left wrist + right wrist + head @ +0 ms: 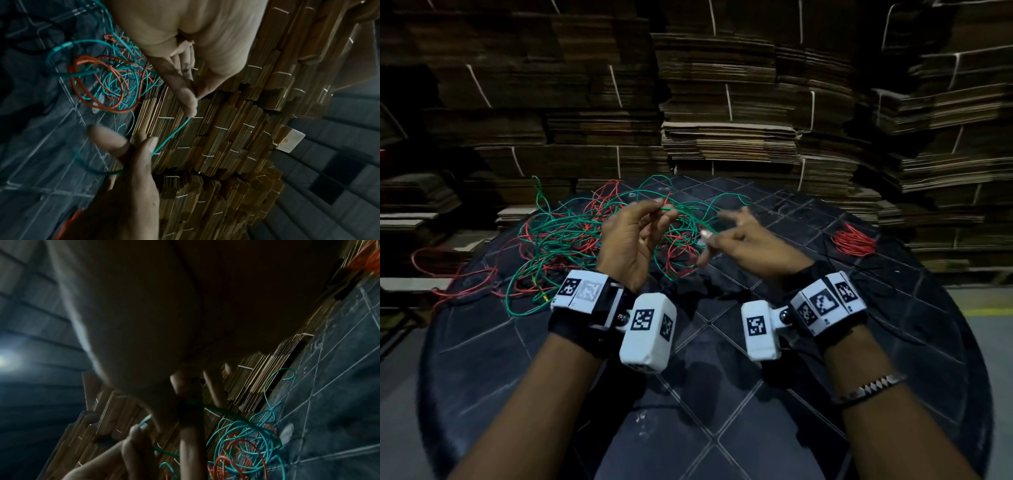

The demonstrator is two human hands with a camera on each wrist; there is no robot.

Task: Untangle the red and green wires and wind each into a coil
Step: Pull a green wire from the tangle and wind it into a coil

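Tiled round table [722, 394] | both hands pinch thin green wire [688, 214]: left hand [631, 236], right hand [748, 241]

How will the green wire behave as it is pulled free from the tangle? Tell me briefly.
The green wire probably stays springy rather than limp: its loops stand in open arcs. It looks thin and light, and sags between the left hand and right hand. It may snag, since red wire crosses it.
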